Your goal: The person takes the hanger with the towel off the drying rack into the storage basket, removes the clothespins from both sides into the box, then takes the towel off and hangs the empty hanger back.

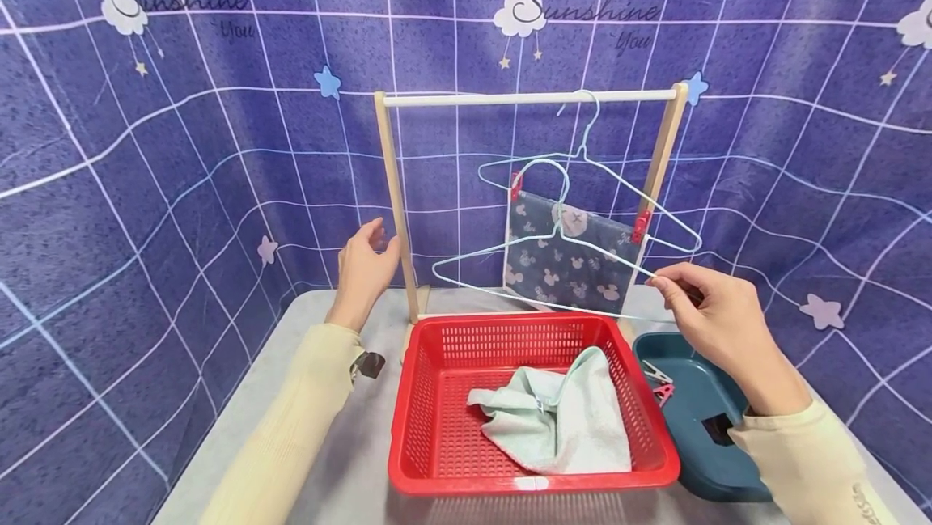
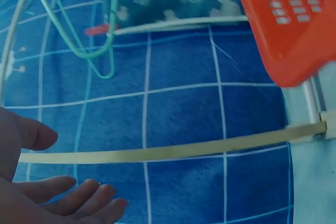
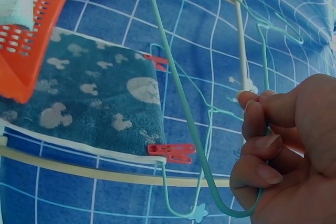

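My right hand (image 1: pixel 717 311) grips the right end of a pale mint wire clothes hanger (image 1: pixel 559 227), fingers curled round the wire in the right wrist view. This hanger is held up in front of the drying rack, its hook below the white rail (image 1: pixel 473 99). A second hanger (image 1: pixel 582 151) hangs from that rail. From it hangs a dark blue cloth (image 1: pixel 539 286) with pale mouse-head prints, pinned by a red clothespin (image 1: pixel 641 226) at each upper corner. My left hand (image 1: pixel 366 270), holding nothing, is raised beside the rack's left wooden post (image 1: pixel 396 185) with loosely bent fingers.
A red plastic basket (image 1: pixel 539 483) stands before the rack with a crumpled pale green cloth (image 1: pixel 593 420) inside. On its right is a dark teal tray (image 1: pixel 699 468) containing a white clothespin (image 1: pixel 658 373) and a pink clothespin (image 1: pixel 663 394). A blue gridded curtain (image 1: pixel 240 266) surrounds the table.
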Motion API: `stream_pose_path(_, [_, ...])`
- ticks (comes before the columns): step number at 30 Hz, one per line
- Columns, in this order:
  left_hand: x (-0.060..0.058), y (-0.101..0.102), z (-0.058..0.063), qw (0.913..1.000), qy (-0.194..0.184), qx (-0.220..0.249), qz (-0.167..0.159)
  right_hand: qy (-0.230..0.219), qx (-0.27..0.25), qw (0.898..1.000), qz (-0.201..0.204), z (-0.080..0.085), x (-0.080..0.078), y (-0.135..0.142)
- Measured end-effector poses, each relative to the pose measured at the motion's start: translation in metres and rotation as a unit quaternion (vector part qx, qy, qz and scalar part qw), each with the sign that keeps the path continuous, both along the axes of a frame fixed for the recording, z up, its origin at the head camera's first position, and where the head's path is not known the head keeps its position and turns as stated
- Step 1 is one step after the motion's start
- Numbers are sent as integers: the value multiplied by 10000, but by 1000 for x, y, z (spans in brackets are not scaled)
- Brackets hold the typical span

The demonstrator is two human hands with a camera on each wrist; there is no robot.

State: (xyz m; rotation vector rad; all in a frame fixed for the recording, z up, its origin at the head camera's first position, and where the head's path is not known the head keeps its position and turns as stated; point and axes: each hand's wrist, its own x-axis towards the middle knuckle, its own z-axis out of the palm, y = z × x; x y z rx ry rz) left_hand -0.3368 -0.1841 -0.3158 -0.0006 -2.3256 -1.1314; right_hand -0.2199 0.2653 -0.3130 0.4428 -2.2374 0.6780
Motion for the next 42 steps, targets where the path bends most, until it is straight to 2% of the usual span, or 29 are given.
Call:
stream_pose_path(11, [-36,-6,-15,9958,-735,-509,-209,-178,-2,9998,105,-8,-1,-5])
stream_pose_path(17, [-52,-8,-31,9947,-697,-735,-182,-273,51,9996,102,-11,-2,-8])
stream_pose_path(23, [-58,-2,-37,9937,-734,-823,-218,-220,132,9997,60,-16,-4,-10])
stream_pose_path(30, [-63,0,-38,9946,-544,-871,-155,-169,195,9997,52,-16,-7,-12])
stream_pose_path(42, [-65,1,-44,9963,-363,-724,-271,-216,227,9993,201,-18,-10,-14])
